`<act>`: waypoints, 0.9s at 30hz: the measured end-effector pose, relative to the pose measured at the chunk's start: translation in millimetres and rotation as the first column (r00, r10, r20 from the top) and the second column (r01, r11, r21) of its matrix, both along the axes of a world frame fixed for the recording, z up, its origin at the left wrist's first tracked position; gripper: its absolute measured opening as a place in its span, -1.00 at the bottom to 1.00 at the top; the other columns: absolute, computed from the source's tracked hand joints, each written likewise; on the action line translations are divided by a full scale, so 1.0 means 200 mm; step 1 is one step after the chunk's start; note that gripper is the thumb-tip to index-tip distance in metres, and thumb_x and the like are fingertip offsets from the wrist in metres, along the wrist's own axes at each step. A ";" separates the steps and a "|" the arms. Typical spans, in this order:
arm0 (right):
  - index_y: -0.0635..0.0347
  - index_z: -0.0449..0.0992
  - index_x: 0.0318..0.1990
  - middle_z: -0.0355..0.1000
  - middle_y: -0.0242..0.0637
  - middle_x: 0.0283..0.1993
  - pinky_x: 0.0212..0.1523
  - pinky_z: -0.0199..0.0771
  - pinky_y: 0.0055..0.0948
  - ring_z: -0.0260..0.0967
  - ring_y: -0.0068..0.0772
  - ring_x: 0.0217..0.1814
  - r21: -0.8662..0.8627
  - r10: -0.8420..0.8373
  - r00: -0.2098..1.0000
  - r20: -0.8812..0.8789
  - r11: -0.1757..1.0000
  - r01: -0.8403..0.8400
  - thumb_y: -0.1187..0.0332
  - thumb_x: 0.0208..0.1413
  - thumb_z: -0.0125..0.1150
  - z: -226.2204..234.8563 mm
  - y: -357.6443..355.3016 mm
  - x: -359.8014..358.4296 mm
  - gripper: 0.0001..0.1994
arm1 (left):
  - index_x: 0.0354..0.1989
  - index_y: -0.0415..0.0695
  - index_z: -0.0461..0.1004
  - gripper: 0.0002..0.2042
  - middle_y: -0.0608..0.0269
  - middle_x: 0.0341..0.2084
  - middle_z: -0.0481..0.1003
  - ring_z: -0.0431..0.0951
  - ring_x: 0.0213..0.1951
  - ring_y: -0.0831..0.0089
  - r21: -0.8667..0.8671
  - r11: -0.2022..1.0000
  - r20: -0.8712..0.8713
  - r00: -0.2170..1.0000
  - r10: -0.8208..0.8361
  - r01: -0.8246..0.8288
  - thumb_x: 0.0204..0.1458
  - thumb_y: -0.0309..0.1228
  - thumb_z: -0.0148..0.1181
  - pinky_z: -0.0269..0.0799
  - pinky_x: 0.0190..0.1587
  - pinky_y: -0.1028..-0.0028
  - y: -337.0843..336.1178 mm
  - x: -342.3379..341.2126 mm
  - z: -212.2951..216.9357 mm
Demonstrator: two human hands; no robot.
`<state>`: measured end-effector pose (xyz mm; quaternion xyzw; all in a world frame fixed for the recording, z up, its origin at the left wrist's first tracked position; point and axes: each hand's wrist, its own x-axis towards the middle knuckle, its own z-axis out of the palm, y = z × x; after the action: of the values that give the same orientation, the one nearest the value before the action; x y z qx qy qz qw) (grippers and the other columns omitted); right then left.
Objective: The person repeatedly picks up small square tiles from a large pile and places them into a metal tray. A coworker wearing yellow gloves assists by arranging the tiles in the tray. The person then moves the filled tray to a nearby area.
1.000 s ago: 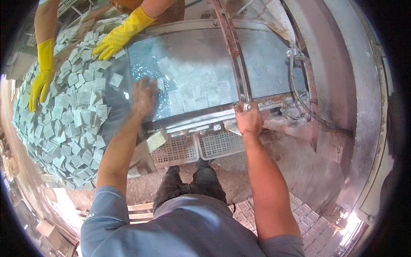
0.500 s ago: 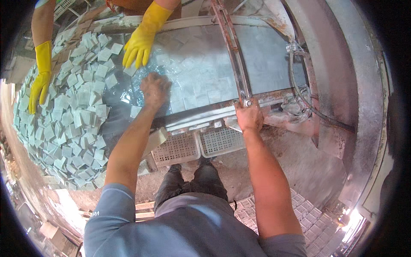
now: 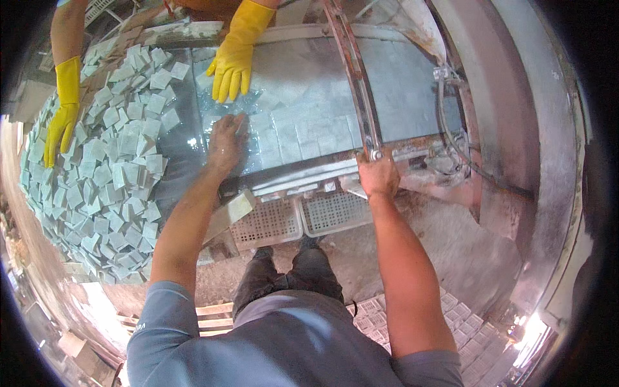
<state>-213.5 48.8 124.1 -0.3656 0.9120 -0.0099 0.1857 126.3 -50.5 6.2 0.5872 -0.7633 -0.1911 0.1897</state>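
Observation:
My left hand [image 3: 225, 145] is over the wet belt [image 3: 184, 138], its fingers apart and resting at the edge of the pale square tiles [image 3: 277, 138]. It seems to press on the tiles rather than hold one; its fingertips are partly blurred. My right hand [image 3: 379, 175] is closed around the near end of a rusty metal bar [image 3: 356, 71] that spans the belt. Beyond my left hand, a co-worker's yellow-gloved hand [image 3: 233, 71] hovers over the tiles. Their other gloved hand [image 3: 61, 132] lies on the heap of loose tiles [image 3: 113, 174] at the left.
Two perforated plastic crates [image 3: 267, 222] stand below the belt's near edge. A hose [image 3: 451, 145] and a metal frame [image 3: 496, 109] rise on the right. Stacked tile trays [image 3: 461, 322] lie behind me at the lower right, and wooden slats [image 3: 216, 316] at the lower left.
My left hand has shifted slightly left and nearer to me. The co-worker's glove in the middle has moved right. My right hand stays on the bar.

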 end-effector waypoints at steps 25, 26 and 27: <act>0.18 0.40 0.26 0.56 0.16 0.11 0.15 0.56 0.03 0.56 0.24 0.12 -0.003 -0.017 1.000 0.021 1.000 0.017 -0.09 0.05 0.41 0.01 0.01 0.02 -0.27 | 0.58 -0.09 -0.05 -0.07 -0.16 0.57 -0.13 -0.18 0.59 -0.07 0.255 0.929 0.538 0.759 -0.366 0.268 0.19 0.20 0.17 -0.28 0.56 -0.13 -0.08 0.40 0.15; 0.18 0.38 0.28 0.55 0.17 0.11 0.15 0.56 0.04 0.56 0.24 0.13 -0.016 -0.014 1.000 0.026 1.000 0.015 -0.09 0.05 0.40 0.01 -0.01 0.01 -0.27 | 0.57 -0.12 -0.03 -0.11 -0.15 0.57 -0.11 -0.15 0.58 -0.05 0.235 0.936 0.530 0.772 -0.351 0.264 0.23 0.15 0.14 -0.24 0.57 -0.04 -0.12 0.38 0.14; 0.17 0.37 0.29 0.55 0.18 0.11 0.15 0.56 0.04 0.55 0.25 0.13 -0.022 -0.015 0.999 0.035 1.000 0.016 -0.09 0.06 0.39 0.00 -0.02 0.00 -0.26 | 0.57 -0.12 -0.02 -0.13 -0.17 0.56 -0.11 -0.14 0.58 -0.06 0.227 0.938 0.516 0.785 -0.344 0.261 0.24 0.13 0.15 -0.23 0.58 -0.03 -0.12 0.37 0.13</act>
<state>-214.5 44.6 123.8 -0.3604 0.9113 -0.0279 0.1973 200.3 -75.2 32.0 0.4988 -0.8539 -0.0971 -0.1127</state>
